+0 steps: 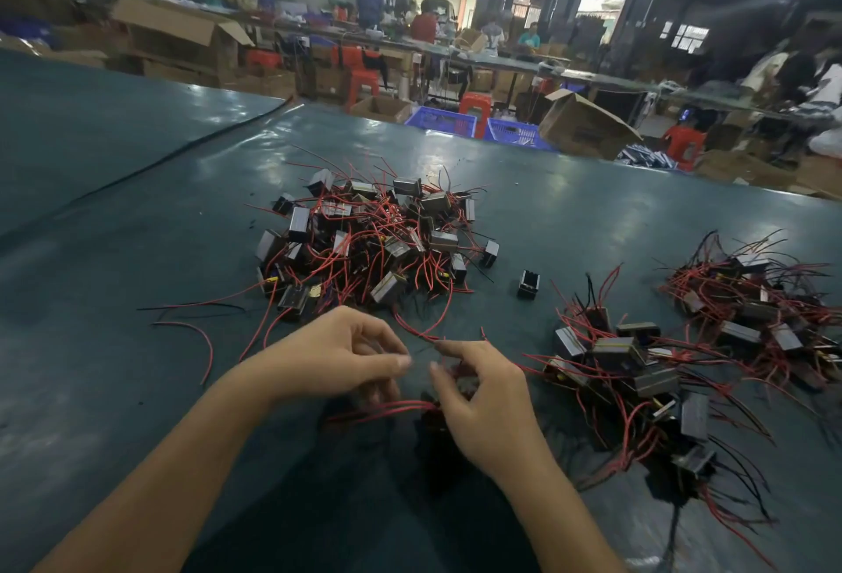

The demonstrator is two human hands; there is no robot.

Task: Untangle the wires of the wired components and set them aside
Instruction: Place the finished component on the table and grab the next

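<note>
So, the left hand (341, 358) is curled with its fingertips pinching the red wires (382, 409), probably to tease them free. The right hand (487, 399) grips the black part (462, 383) steady, just in front of the tangled heap (373, 244). The pile on the right (638, 372) looks like the finished ones, kept apart.

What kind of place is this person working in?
Most likely a factory assembly workshop: piles of small black wired components lie on a long green worktable, open cardboard boxes and blue crates stand behind it, and other workers sit along another long bench.
</note>
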